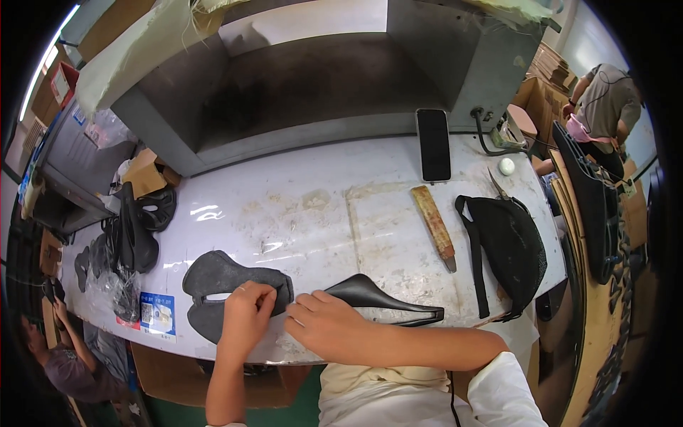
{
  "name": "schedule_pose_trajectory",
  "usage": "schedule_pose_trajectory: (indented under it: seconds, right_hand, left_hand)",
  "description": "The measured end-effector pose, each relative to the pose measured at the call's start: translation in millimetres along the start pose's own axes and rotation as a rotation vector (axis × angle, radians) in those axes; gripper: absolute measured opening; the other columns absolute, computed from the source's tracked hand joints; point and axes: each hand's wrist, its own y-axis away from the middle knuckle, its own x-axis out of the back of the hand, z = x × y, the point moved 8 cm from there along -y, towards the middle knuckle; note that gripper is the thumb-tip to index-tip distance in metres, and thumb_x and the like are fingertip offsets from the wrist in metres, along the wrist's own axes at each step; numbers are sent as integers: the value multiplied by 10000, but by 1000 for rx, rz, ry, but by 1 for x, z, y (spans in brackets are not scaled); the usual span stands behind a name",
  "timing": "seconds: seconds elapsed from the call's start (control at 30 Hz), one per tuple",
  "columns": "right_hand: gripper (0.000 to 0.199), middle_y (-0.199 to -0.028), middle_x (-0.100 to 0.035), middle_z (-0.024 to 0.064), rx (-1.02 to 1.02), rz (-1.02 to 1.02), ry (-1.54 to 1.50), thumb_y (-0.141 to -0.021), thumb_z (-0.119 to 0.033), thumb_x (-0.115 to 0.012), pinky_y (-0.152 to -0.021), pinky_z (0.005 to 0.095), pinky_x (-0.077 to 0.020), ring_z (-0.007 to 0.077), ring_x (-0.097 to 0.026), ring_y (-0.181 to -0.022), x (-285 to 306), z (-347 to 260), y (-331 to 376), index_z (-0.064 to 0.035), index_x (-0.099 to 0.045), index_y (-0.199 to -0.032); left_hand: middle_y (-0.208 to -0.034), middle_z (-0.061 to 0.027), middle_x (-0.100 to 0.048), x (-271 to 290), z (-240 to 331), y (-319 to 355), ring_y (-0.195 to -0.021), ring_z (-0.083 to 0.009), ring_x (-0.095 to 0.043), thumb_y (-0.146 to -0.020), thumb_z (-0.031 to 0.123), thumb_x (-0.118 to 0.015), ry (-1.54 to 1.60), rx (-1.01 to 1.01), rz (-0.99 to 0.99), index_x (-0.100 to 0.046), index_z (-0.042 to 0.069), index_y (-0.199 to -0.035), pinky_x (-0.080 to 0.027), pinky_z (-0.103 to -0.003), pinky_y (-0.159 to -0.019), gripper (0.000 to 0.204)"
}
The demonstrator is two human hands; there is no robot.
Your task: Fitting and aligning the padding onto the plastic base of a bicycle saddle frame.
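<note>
A dark grey bicycle saddle cover (213,272), with a slot along its middle, lies flat near the table's front edge. My left hand (249,313) is over its lower side, fingers curled into a pinch; whatever they grip is hidden. Close by, my right hand (324,326) is closed beside the cover's narrow end, knuckles up. Its fingertips are out of sight, so I cannot tell what it grips. Just beyond the right hand rests a glossy black bicycle saddle (370,292), its narrow nose pointing right, partly covered by my hand and forearm.
An open grey metal box (299,135) spans the table's back. Toward the right are a phone (434,146), a worn flat stick (432,224), a white round object (506,166) and a black strapped pouch (509,249). Black saddles (135,238) crowd the left. People work at both sides.
</note>
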Motion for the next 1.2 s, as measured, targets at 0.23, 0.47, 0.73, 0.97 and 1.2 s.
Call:
schedule_pose_trajectory:
  seconds: [0.23,0.47,0.73,0.97,1.2]
  right_hand:
    - [130,-803,-545,84,-38,16,117,-718,-106,-596,-706,335,-390,228,-508,-806,-19,8,-13,-48,-550,-824]
    - [154,-800,-557,90,-40,-44,115,-721,-98,-602,-708,334,-389,221,-514,-794,-19,3,-15,-29,-551,-849]
    - [310,-1050,-629,220,-23,-214,139,-741,-121,-610,-783,352,-425,277,-573,-935,-20,5,0,52,-574,-996]
    - [262,-979,-639,147,18,-91,-451,-836,-207,-641,-698,352,-493,266,-621,-870,26,-67,49,-30,-581,-1019]
    - [278,-657,-573,109,-356,-405,-646,-875,-252,-668,-565,430,-478,329,-596,-599,33,-25,139,-31,-541,-986]
  left_hand:
    - [-816,-145,-595,10,-33,17,-720,-228,-583,-874,45,-625,159,197,102,-605,-9,-902,-453,-331,-631,64]
    - [-1113,-93,-637,119,-220,212,-946,-186,-620,-970,273,-564,1117,490,1249,-574,-31,-1197,-527,-319,-790,380]
    - [-923,-152,-562,177,-117,316,-779,-237,-545,-1020,234,-455,288,718,895,-538,-16,-1069,-481,-348,-733,268]
    - [-796,-150,-559,41,46,194,-699,-259,-541,-989,118,-497,322,658,-329,-527,21,-1027,-447,-337,-659,108]
    - [-888,-189,-631,-38,160,94,-786,-364,-660,-925,47,-578,728,209,-611,-546,23,-1012,-495,-373,-642,96]
